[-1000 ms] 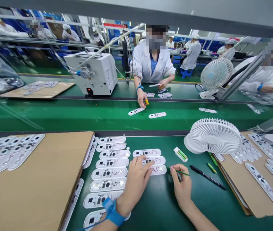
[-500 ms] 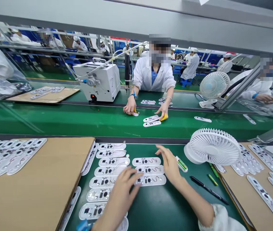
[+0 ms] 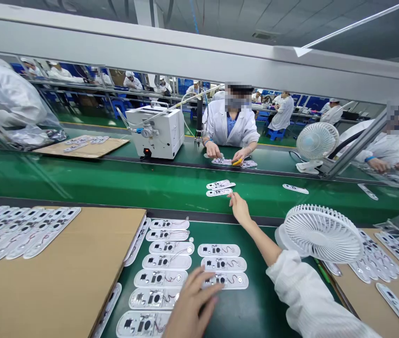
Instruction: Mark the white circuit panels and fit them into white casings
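Observation:
My left hand [image 3: 195,303] is spread low over the near end of the right-hand column, its fingertips over the left part of a white oval panel [image 3: 236,280] with a circuit board and thin red wires. My right hand [image 3: 240,209] reaches forward onto the green belt [image 3: 171,183]. Its fingers are bunched at the right end of the lower white oval panel [image 3: 216,192] in a small overlapping group. A longer column of similar panels [image 3: 160,278] lies to the left, partly behind my left hand.
Cardboard sheets carrying more panels flank me at left [image 3: 108,234] and right [image 3: 364,300]. A white fan [image 3: 322,234] stands at right. Across the belt, a co-worker's hands [image 3: 243,155] handle panels beside a white machine [image 3: 160,134]. A metal beam [image 3: 185,56] crosses overhead.
My right hand has moved forward from above the table to the panels on the belt. My left hand has stayed near the column. The co-worker's hands have drawn back from the belt.

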Motion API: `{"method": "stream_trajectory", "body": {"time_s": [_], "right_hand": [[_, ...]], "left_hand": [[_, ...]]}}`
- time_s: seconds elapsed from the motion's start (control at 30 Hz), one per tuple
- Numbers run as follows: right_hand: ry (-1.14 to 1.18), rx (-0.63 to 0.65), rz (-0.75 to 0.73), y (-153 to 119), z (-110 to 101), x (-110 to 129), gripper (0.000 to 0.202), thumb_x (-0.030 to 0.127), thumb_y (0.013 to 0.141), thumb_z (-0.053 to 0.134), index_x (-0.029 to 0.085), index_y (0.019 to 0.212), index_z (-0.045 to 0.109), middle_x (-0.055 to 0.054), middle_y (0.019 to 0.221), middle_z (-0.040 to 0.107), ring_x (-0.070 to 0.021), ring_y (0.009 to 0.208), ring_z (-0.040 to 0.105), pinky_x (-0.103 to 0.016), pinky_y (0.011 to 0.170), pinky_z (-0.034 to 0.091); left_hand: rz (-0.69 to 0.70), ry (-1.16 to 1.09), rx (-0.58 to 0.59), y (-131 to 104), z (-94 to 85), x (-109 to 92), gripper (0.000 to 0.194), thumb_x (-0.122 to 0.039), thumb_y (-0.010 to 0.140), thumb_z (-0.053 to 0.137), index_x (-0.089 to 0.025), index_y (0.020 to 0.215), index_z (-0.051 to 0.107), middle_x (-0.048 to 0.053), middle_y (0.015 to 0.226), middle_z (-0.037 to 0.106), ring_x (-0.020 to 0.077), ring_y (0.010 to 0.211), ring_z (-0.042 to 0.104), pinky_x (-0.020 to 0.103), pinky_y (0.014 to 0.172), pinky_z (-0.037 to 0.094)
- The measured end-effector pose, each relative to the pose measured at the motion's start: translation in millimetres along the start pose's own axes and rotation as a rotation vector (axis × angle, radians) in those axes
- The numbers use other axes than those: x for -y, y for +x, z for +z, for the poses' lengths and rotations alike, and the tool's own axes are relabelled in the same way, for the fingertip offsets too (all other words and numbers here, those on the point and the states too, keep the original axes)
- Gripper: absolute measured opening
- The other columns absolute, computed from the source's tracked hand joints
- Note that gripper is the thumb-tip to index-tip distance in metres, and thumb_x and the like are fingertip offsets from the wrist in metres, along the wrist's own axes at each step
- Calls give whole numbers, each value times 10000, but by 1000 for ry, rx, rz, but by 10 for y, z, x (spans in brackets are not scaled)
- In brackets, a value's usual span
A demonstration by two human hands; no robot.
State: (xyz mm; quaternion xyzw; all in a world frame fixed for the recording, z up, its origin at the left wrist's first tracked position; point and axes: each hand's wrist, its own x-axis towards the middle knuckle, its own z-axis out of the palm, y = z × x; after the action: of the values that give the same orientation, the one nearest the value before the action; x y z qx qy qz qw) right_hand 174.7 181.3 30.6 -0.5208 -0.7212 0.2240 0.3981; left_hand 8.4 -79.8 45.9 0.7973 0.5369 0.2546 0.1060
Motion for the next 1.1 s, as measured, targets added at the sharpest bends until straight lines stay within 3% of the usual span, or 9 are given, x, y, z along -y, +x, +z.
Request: {"method": "stream_trajectory", "body": {"time_s": [0.17,0.3,0.37,0.43,0.5,0.6,0.7,0.9,1.1], "right_hand": [[-18,55,-50,-643,-163,70,271,314,971,431,189,1015,667,3,678,646,-162,606,607,-324,635,515],[-74,15,-38,-1337,-465,12,267,316,928,476,225,1089,668,-59,812,714,-252,746,661,-396,694,527],[-100,-5,-27,-1668,-594,-66,256,321,929,495,257,1108,667,-67,896,735,-257,760,673,-395,704,533],[-146,-75,11,-1942,-681,-156,278,350,945,490,302,1175,639,-69,1062,720,-279,939,665,-401,789,527],[-158,-243,106,-2117,-739,-236,302,402,970,434,303,1178,629,-81,1038,712,-286,910,652,-410,777,512],[-191,-430,225,-2178,-802,-326,343,484,964,411,280,1092,655,-93,888,694,-297,789,618,-395,672,484],[-232,-526,245,-2109,-839,-420,380,536,944,431,258,1074,655,-109,885,689,-302,753,593,-407,664,456],[-388,-436,205,-2100,-861,-709,388,559,887,540,281,1129,661,-100,947,702,-314,806,609,-425,691,458],[-509,-447,232,-2148,-863,-819,371,531,899,525,282,1139,659,-103,974,707,-346,876,613,-437,688,441]], "left_hand": [[-121,197,-41,1093,-145,479,431,-251,853,628,-236,1280,567,104,1231,628,272,1187,555,448,981,485],[-187,270,-13,2008,0,936,587,-345,820,680,-124,1330,490,214,1335,528,348,1260,470,511,996,424],[-210,311,24,2355,73,1102,603,-381,830,672,-132,1341,471,200,1394,474,356,1293,431,549,1027,381],[-213,347,77,2627,110,1231,549,-393,862,638,-171,1337,475,148,1429,445,336,1299,426,573,1047,357],[-208,375,143,2843,110,1343,482,-391,887,607,-194,1313,496,112,1410,466,308,1263,465,567,1033,381],[-237,412,243,3089,58,1517,422,-394,899,592,-181,1258,534,108,1315,540,278,1167,540,521,966,453],[-315,453,333,3244,-10,1682,386,-401,902,587,-169,1209,561,105,1252,575,263,1108,571,492,919,486],[-430,475,521,3313,-103,1838,366,-399,910,580,-164,1191,569,92,1187,609,227,1014,617,443,853,529],[-407,479,590,3185,-206,1753,351,-372,909,589,-165,1191,569,87,1184,610,221,1003,622,433,842,538]]}}
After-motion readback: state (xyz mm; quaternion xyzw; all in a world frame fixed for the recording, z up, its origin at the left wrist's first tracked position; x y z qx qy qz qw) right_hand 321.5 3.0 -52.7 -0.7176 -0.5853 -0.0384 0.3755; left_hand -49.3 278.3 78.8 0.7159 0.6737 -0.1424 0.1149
